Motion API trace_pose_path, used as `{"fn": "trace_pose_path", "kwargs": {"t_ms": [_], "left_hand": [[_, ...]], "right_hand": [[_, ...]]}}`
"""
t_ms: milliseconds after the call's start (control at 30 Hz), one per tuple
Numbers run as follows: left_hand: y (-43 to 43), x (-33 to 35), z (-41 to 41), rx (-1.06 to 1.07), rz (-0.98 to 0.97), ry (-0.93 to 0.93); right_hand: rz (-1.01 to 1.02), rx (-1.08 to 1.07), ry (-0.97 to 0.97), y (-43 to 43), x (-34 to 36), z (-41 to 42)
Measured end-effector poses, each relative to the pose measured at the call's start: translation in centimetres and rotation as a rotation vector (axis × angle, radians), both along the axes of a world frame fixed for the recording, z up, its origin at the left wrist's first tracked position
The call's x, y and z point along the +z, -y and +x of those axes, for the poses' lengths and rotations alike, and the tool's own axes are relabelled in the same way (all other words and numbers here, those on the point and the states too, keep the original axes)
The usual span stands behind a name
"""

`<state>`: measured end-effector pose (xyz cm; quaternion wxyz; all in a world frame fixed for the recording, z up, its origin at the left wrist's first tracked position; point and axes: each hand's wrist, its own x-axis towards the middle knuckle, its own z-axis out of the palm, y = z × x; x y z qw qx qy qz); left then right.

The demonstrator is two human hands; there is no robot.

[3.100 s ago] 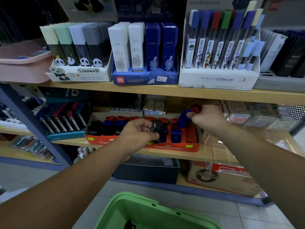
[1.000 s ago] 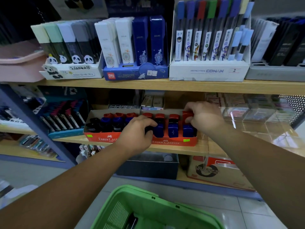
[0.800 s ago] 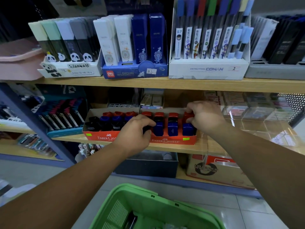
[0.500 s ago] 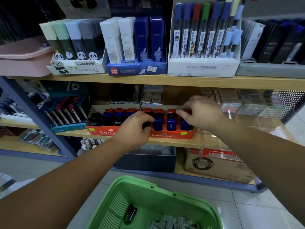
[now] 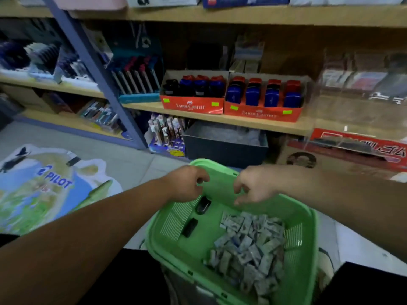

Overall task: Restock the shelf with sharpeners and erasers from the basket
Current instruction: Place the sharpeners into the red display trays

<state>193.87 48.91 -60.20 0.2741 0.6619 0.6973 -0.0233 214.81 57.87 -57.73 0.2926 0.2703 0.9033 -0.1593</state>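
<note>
Step in hand, as judged: fetch the next piece from the basket (image 5: 312,219). Left hand (image 5: 187,184) hovers over the basket's far-left part, fingers loosely curled with nothing in them. Right hand (image 5: 256,183) hovers beside it over the far wall, fingers hanging slack, also empty. Basket contents: two dark pieces, sharpeners by their look, lie apart on the left of its floor. The far sharpener (image 5: 203,204) is just under the left hand, the near sharpener (image 5: 189,227) a little nearer. A heap of erasers (image 5: 248,247) fills the right and near part. To do it well: pinch the far sharpener across its narrow sides with thumb and finger, one piece per hand, so it drops upright into a row. On the shelf (image 5: 253,125) two red display boxes touch side by side. The left box (image 5: 193,106) holds black, blue and red sharpeners. The right box (image 5: 264,114) holds four rows of blue and red ones and looks full. Free slots: cannot tell.
</note>
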Motion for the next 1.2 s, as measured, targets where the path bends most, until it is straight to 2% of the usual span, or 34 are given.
{"fn": "trace_pose_path", "kwargs": {"t_ms": [233,300,400,467,533,633,833,967,1100,1200], "left_hand": [[4.5,-3.5,-2.6,0.150,0.083,-0.052],[4.9,-3.5,-3.4,0.222,0.121,-0.091],[5.5,-4.3,-5.0,0.380,0.109,-0.091],[5.7,-5.1,-5.8,0.476,0.027,-0.075],[5.7,-5.9,-6.2,0.546,-0.079,0.034],[5.8,-6.9,-6.3,0.527,-0.167,0.190],[6.3,-7.5,-6.0,0.494,-0.108,0.215],[6.9,-7.8,-6.1,0.476,-0.090,0.208],[7.0,-7.5,-6.1,0.445,-0.078,0.190],[7.3,-7.6,-6.0,0.413,-0.065,0.128]], "right_hand": [[-0.277,-0.442,-0.288,5.5,-14.6,-5.3],[-0.234,-0.453,-0.309,6.7,-18.5,-6.9],[-0.221,-0.470,-0.230,7.1,-22.5,-9.3],[-0.221,-0.460,-0.176,7.1,-24.1,-10.5],[-0.184,-0.468,-0.194,7.6,-25.7,-11.2],[-0.081,-0.441,-0.271,8.2,-26.9,-11.5],[-0.100,-0.269,-0.268,9.8,-28.0,-10.2],[-0.070,-0.254,-0.287,11.2,-28.2,-9.2],[-0.155,-0.401,-0.443,12.6,-28.0,-8.7],[-0.266,-0.391,-0.342,11.7,-27.1,-8.1]]}}
